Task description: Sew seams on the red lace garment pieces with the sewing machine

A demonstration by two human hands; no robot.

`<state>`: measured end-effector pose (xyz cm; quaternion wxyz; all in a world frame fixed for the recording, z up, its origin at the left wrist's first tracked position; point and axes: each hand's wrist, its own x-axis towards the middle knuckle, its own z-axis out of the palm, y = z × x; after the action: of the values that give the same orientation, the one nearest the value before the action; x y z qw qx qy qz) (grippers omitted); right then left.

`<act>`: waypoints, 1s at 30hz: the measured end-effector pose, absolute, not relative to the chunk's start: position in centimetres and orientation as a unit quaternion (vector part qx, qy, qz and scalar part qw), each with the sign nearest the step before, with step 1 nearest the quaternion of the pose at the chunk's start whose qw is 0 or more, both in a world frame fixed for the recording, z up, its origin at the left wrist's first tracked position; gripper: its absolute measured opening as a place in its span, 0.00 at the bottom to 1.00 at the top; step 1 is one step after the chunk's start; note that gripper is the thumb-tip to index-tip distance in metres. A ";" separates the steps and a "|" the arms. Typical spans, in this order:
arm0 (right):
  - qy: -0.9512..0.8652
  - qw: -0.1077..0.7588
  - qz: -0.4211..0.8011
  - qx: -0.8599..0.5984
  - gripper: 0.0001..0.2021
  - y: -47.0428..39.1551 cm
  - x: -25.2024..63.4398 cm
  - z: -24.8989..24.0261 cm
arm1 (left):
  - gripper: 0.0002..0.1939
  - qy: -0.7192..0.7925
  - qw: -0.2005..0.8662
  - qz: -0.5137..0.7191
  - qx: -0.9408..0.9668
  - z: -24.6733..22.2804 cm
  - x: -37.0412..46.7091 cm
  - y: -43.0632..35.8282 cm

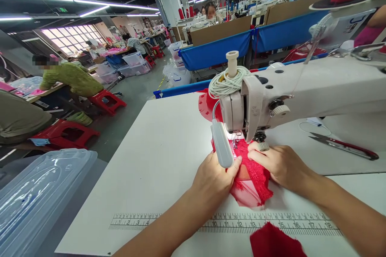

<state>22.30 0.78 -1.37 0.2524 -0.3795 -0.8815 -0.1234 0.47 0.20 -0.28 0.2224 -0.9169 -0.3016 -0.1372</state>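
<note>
A piece of red lace fabric (pixel 256 174) with a sheer mesh part lies on the white table under the needle of a sewing machine (pixel 304 92). My left hand (pixel 212 176) holds the fabric's left edge, its thumb pressed on top; a grey lamp head (pixel 222 144) hides some of its fingers. On the other side, my right hand (pixel 282 166) grips the lace close to the presser foot (pixel 235 143), fingers bent and partly behind a machine knob. More red fabric (pixel 208 106) shows behind the machine head.
A separate red cloth piece (pixel 274 243) lies at the front edge, below the printed ruler (pixel 229 223). Thread snips (pixel 343 145) lie at right. A clear plastic bin lid (pixel 45 192) stands left of the table (pixel 144 168). Co-workers sit on red stools (pixel 64 132) farther left.
</note>
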 end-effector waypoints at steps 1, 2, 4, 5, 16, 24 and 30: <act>-0.882 0.251 -0.124 -0.379 0.14 0.8 22.3 -1.4 | 0.15 -0.302 0.223 -0.136 -0.917 -0.3 0.5 0.2; -0.883 0.247 -0.122 -0.379 0.13 0.8 22.3 -1.4 | 0.16 -0.303 0.223 -0.134 -0.917 -0.4 0.4 0.2; -0.884 0.242 -0.117 -0.382 0.13 0.8 22.4 -1.5 | 0.16 -0.305 0.218 -0.125 -0.919 -0.4 0.4 0.3; -0.883 0.242 -0.117 -0.385 0.13 0.8 22.4 -1.5 | 0.16 -0.307 0.213 -0.124 -0.919 -0.4 0.5 0.3; -0.881 0.234 -0.090 -0.401 0.13 0.9 22.3 -2.0 | 0.16 -0.324 0.180 -0.154 -0.916 -0.4 0.3 0.7; -0.884 0.224 -0.028 -0.410 0.14 1.0 22.2 -1.9 | 0.18 -0.304 0.148 -0.150 -0.929 0.6 0.2 1.0; -0.880 0.184 -0.026 -0.437 0.07 0.3 22.0 -0.7 | 0.15 -0.278 0.219 -0.138 -0.925 0.7 0.8 0.5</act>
<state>22.02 0.31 -0.74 0.1843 -0.4367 -0.8801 -0.0255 0.84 0.46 0.65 0.2186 -0.9252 -0.2779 -0.1379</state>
